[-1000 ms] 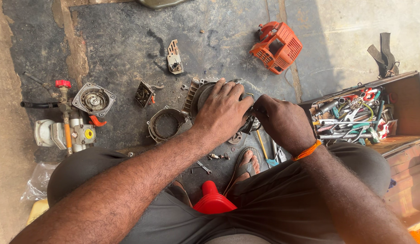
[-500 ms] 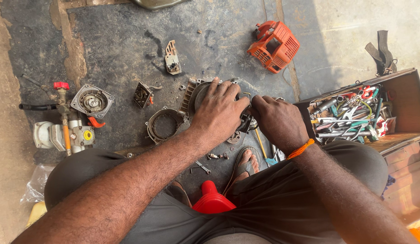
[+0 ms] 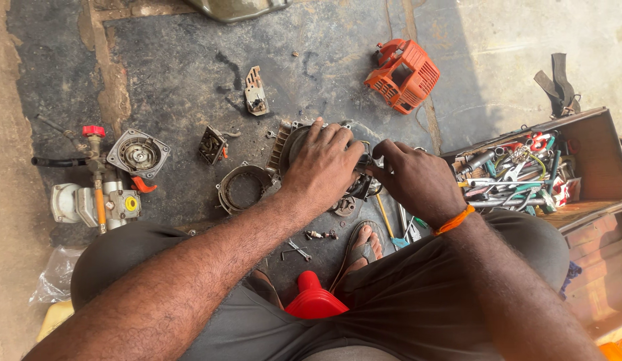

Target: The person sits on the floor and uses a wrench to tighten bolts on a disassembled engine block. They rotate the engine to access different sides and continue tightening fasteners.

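Our left hand lies spread over the top of the small engine block, fingers wrapped around its rounded housing and pressing it down to the dark mat. Our right hand sits just to the right of it, fingers pinched narrow at the block's right flank; we cannot tell whether they grip a small part or a tool, since the fingertips are hidden where the two hands meet.

The block rests on the mat straight ahead of us, a little left of centre, beyond our sandalled foot. Its ribbed fins show at the left edge, so its long axis seems to run left to right across our view. The left hand covers the body; the right is nearer the end being worked, which faces right.

Around it lie loose parts: a round metal ring touching the block's near-left side, a starter housing further left beside a pump assembly with a red knob, a small bracket at the far side, and an orange engine cover well apart at the far right. An open toolbox stands to the right, near our right forearm. A red funnel sits between our knees, and small screws lie near the foot.
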Demonstrator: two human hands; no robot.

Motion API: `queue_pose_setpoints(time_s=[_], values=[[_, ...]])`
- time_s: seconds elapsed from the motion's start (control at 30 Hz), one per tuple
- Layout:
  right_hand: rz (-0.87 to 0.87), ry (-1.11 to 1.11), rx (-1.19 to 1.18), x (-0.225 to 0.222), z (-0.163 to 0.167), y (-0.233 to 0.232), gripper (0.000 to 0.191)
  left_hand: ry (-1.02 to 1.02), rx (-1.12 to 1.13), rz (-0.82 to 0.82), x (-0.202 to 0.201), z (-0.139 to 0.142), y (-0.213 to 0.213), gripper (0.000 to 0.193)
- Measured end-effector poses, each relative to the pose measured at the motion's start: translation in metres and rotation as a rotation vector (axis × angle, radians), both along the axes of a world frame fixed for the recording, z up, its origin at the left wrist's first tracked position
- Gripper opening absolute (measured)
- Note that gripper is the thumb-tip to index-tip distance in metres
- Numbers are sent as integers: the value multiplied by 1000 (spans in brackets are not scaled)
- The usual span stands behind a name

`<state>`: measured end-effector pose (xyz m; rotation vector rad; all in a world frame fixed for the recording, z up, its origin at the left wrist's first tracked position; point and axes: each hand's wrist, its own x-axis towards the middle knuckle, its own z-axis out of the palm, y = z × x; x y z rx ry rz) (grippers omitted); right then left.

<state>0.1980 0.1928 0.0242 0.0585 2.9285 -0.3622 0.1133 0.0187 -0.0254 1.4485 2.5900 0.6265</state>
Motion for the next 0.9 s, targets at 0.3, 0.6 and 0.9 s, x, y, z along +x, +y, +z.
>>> queue_pose_setpoints(time_s=[0.3, 0.6, 0.9], values=[[56, 12, 14, 0, -12, 1, 30, -24, -45, -17, -1, 1, 1, 35], [18, -28, 101, -2, -14, -5, 40, -38, -91, -39, -2, 3, -1, 28], [62, 38, -15, 1, 0, -1, 30, -26, -67, -13, -1, -2, 2, 41]])
